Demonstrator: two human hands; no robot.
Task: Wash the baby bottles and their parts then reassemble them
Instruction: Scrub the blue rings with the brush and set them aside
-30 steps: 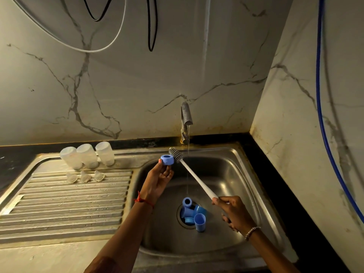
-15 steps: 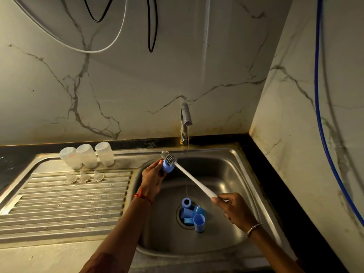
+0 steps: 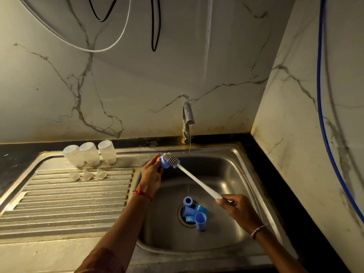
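Head view: left grip [image 3: 151, 174] is pinching a blue ring [image 3: 164, 162]; right grip [image 3: 240, 210] is clamping the brush [image 3: 197, 180].
Risk: scrubbing could be knocking the wet ring loose.

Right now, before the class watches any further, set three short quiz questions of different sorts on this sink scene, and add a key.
1. True or false: the left hand holds a blue ring against the brush.
2. How many clear bottles stand on the draining board?
3. The right hand grips: A the brush handle; B a cup; C the tap.
Key: 1 true; 2 three; 3 A.
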